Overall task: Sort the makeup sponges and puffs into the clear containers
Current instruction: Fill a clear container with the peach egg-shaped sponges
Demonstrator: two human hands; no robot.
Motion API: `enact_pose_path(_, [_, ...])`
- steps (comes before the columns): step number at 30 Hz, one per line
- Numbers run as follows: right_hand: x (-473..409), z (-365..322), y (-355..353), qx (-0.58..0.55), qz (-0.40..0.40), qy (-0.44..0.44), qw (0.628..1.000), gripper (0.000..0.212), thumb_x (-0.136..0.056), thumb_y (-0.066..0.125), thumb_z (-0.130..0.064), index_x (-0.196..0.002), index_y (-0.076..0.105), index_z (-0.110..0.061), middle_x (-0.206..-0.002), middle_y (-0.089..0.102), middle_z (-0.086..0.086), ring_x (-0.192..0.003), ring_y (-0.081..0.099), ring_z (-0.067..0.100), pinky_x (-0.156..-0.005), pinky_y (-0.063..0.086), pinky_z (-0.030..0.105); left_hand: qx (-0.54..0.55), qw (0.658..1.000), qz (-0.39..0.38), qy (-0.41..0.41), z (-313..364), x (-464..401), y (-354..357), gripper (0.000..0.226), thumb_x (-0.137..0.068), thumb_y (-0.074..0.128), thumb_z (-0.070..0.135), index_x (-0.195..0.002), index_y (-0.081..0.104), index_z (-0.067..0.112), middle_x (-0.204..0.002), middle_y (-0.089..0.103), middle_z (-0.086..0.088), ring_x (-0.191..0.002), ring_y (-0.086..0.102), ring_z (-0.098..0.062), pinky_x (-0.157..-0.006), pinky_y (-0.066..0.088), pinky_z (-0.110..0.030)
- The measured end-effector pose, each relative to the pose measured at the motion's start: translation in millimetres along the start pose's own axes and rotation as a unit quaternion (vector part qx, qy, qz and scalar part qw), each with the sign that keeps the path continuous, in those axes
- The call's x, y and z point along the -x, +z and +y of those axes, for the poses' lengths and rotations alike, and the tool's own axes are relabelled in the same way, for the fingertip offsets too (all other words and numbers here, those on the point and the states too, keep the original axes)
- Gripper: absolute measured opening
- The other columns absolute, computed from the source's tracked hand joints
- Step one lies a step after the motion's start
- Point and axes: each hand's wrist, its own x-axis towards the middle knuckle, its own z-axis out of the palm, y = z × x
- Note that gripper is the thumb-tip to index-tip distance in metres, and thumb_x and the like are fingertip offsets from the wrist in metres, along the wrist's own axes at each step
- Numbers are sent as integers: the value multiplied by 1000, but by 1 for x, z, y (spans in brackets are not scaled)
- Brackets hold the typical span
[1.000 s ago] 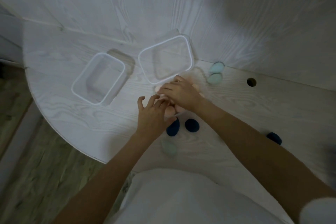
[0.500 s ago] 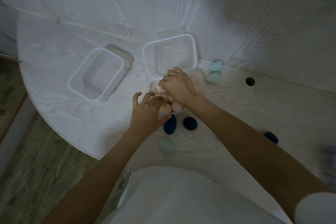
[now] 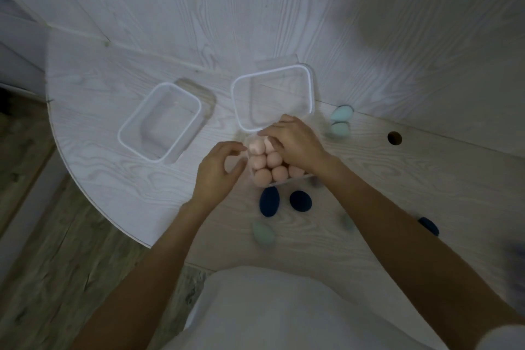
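Going L to R, two clear hard-plastic containers (image 3: 160, 126) sat unfilled w/ white rims, the left hand (image 3: 217, 172) hovered loosely curled & holding nothing by the small clear box (image 3: 257, 180), and the right hand (image 3: 295, 143) pinched a soft, rounded peach sponge (image 3: 257, 146) there; probably best lifted gently, w/o squashing.

Dim, bluish light; soft shadows up right, wide-angle bending at edges, blur lower right
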Motion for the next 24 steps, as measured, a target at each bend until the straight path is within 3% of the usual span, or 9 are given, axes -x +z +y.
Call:
enact_pose_path(6, [6,25,-34,-111,221,200,948,19,-88,54,-6,-100,67,-12,-98,65,5,-87,57,21,-77,49,34,125,978,34,-162,20,-57,-12,53,-89,61,24,-137,41,18,-131,49,5,-105,54,-7,-82,43,-16])
enact_pose_path(8, [-4,36,-40,-117,196,299,927,28,-88,56,-13,-116,57,-10,-119,55,11,-106,52,26,-92,44,37,181,960,0,-215,24,-75,-13,63,-89,59,35,-144,32,21,-139,44,6,-114,50,-8,-93,42,-24])
enact_pose_path(10, [-13,35,-51,-199,98,352,909,57,-92,55,-26,-140,31,-8,-143,34,15,-130,36,28,-108,30,37,223,944,-27,-242,26,-86,-14,69,-82,58,51,-143,36,27,-138,48,4,-120,49,-10,-104,40,-36])
enact_pose_path(12, [-16,27,-62,-319,46,348,880,71,-96,47,-36,-149,4,-14,-153,18,12,-140,22,23,-114,20,35,255,935,-32,-244,31,-89,-14,64,-80,56,56,-136,44,28,-129,56,3,-116,53,-10,-105,40,-40])
enact_pose_path(14, [-9,18,-69,-377,59,318,868,68,-98,37,-41,-149,-3,-22,-155,14,7,-141,18,18,-113,17,32,298,927,-12,-227,39,-82,-15,56,-85,51,56,-129,50,22,-123,59,4,-114,55,-8,-105,40,-38])
enact_pose_path(17, [13,15,-71,-413,80,281,863,53,-99,22,-47,-148,11,-29,-152,19,-2,-137,22,10,-116,19,36,370,907,2,-201,44,-62,-16,46,-97,35,49,-116,60,15,-121,62,2,-114,55,-6,-106,38,-33])
enact_pose_path(20, [42,17,-66,-367,49,260,892,49,-100,17,-47,-134,46,-28,-134,44,-8,-126,39,7,-111,29,31,312,927,-15,-207,41,-39,-11,36,-94,44,47,-98,64,18,-117,62,9,-113,54,-6,-101,37,-25])
enact_pose_path(22, [60,12,-57,-314,21,253,915,43,-101,27,-40,-125,56,-20,-125,51,-5,-119,45,7,-102,31,18,228,949,-41,-213,33,-23,-3,27,-89,60,35,-110,59,18,-125,52,12,-119,46,-7,-98,35,-23])
enact_pose_path(24, [75,12,-41,-245,-23,236,940,39,-98,40,-39,-128,54,-19,-137,42,-4,-123,42,8,-104,33,22,160,957,-71,-234,24,-9,5,60,-81,71,30,-133,42,21,-138,41,6,-126,40,-12,-99,35,-28])
